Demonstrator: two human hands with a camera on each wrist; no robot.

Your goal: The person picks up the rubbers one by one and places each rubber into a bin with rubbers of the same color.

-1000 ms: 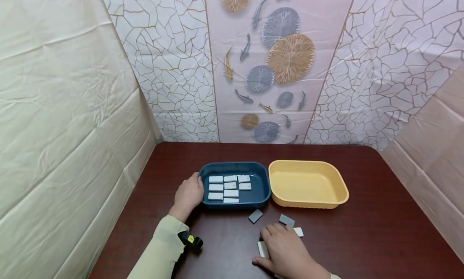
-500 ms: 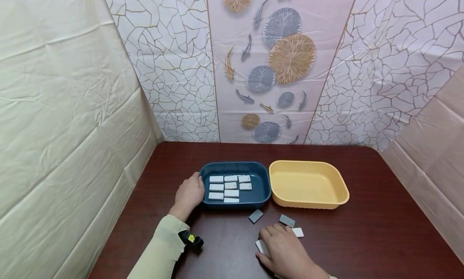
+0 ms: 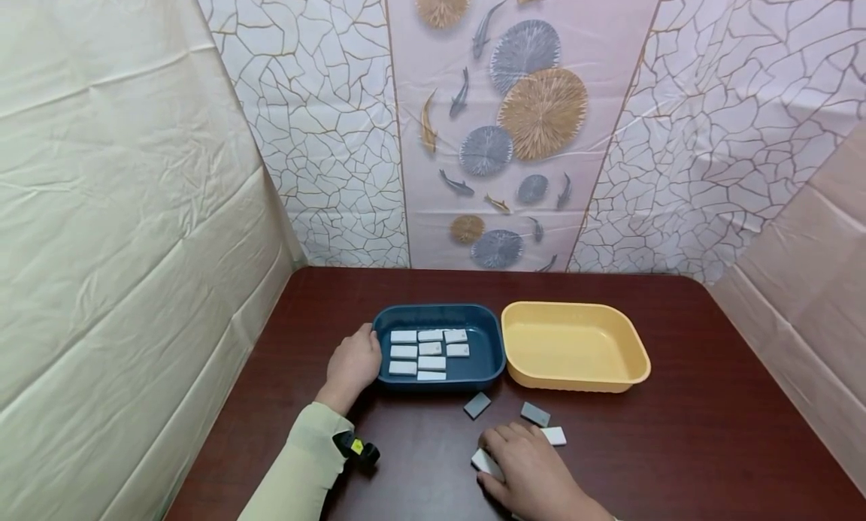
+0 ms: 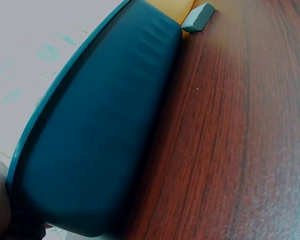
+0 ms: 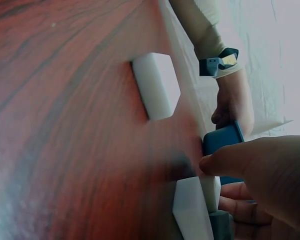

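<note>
Left hand [image 3: 354, 361] grips blue tray [image 3: 440, 385] rim; right hand [image 3: 531, 464] pinches 1 white block [image 3: 485, 463].

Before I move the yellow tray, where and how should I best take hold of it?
Probably grip the yellow tray by its right rim, thumb inside and fingers outside, coming from the right: the wall stands raised and free there, while the left end sits close beside the blue tray.

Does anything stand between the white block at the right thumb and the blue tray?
Yes: a gray block lies roughly between the white block at the right hand and the blue tray, whose near wall also intervenes.
</note>
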